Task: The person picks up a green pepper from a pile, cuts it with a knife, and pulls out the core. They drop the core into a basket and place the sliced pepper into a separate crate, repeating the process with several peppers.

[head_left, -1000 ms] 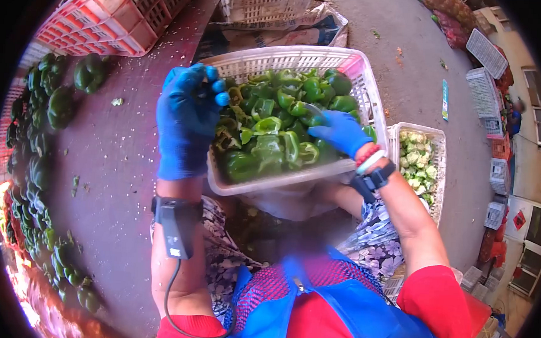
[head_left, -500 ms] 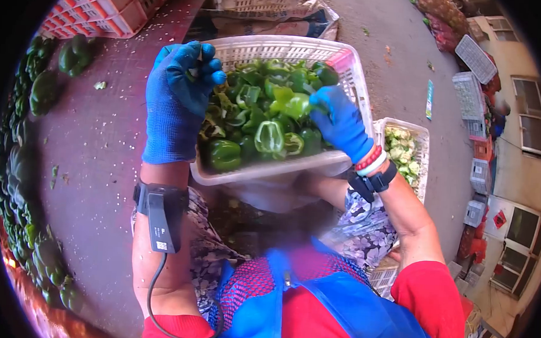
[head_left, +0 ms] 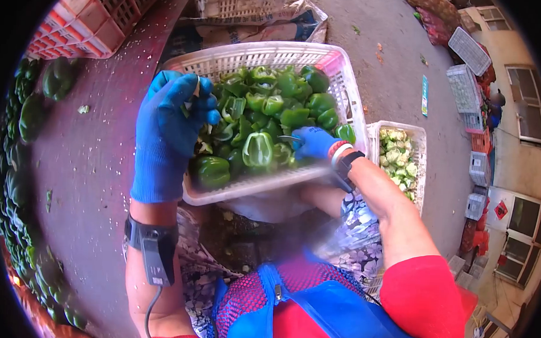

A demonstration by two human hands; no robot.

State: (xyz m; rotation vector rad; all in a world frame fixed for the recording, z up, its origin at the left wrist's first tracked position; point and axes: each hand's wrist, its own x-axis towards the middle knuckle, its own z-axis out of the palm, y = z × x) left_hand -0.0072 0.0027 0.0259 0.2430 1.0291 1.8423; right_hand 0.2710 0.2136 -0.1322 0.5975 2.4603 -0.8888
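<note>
A white plastic crate [head_left: 276, 48] of green bell peppers [head_left: 258, 149], many of them cut open, stands in front of me. My left hand [head_left: 175, 113], in a blue glove, is raised over the crate's left side. Its fingers are curled around a small pale piece [head_left: 195, 88], partly hidden by them. My right hand [head_left: 315, 143], also gloved in blue, is closed low over the peppers at the right side. From its fist a thin metal blade [head_left: 289, 138] juts leftward; the handle is hidden.
Behind my right forearm is a second crate [head_left: 425, 151] with pale green pepper cores. Whole peppers [head_left: 34, 119] line the floor at far left. Red and white crates [head_left: 77, 24] are stacked at upper left. A sack [head_left: 313, 26] lies beyond the crate, and more crates [head_left: 467, 87] stand along the right wall.
My right hand has moved down and left; the green pepper piece at its fingers is no longer there. The left hand sits slightly lower. The view has shifted a little.
</note>
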